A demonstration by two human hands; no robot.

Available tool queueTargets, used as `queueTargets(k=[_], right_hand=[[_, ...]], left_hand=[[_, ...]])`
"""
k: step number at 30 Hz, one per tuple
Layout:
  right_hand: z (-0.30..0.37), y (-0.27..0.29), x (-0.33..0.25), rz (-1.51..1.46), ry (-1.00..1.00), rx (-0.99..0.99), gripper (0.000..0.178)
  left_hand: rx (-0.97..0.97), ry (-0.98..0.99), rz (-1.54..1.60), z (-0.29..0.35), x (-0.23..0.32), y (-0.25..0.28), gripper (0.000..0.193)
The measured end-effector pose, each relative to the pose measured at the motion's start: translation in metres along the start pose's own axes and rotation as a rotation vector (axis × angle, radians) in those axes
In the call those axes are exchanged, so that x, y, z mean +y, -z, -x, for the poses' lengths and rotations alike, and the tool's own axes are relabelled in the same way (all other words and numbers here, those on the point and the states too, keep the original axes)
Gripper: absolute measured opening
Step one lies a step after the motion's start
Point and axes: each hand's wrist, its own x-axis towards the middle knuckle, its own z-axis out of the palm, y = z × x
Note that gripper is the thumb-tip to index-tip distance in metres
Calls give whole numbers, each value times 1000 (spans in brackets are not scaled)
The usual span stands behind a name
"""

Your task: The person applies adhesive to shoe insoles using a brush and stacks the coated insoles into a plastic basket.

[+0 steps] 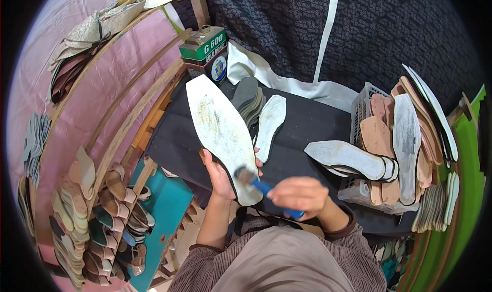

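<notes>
My left hand (pixel 220 179) is closed around the narrow waist of a white shoe sole (pixel 220 123), thumb on one edge and fingertips showing at the other. Dark smudges mark the sole's pale face, and its rim is black. In my right hand (pixel 301 195) is a brush with a blue handle (pixel 262 186); the fingers wrap the handle. The blurred bristles (pixel 244 175) meet the sole's narrower, lower end. Just beyond the left hand another white sole (pixel 270 122) lies on the black-covered table (pixel 312 123), beside a stack of dark grey insoles (pixel 246 94).
A green and black metal can (pixel 205 53) stands at the table's far left corner. Several white soles (pixel 351 156) lie stacked at right, against a grey plastic basket (pixel 361 103) of tan insoles. Racks of shoes (pixel 115 205) line the left side.
</notes>
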Motion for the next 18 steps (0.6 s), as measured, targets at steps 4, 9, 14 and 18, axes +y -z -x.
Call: queueTargets(k=[4, 9, 14, 18], right_hand=[[9, 13, 4, 123, -73, 139, 23], [33, -3, -18, -66, -41, -60, 22], [25, 16, -13, 19, -71, 98, 20], [39, 10, -20, -63, -104, 61, 28]], left_hand=[[102, -73, -69, 1, -15, -10, 90], [155, -118, -101, 3, -17, -8, 90], [164, -177, -78, 14, -27, -15, 90], [192, -210, -12, 15, -30, -19, 89]])
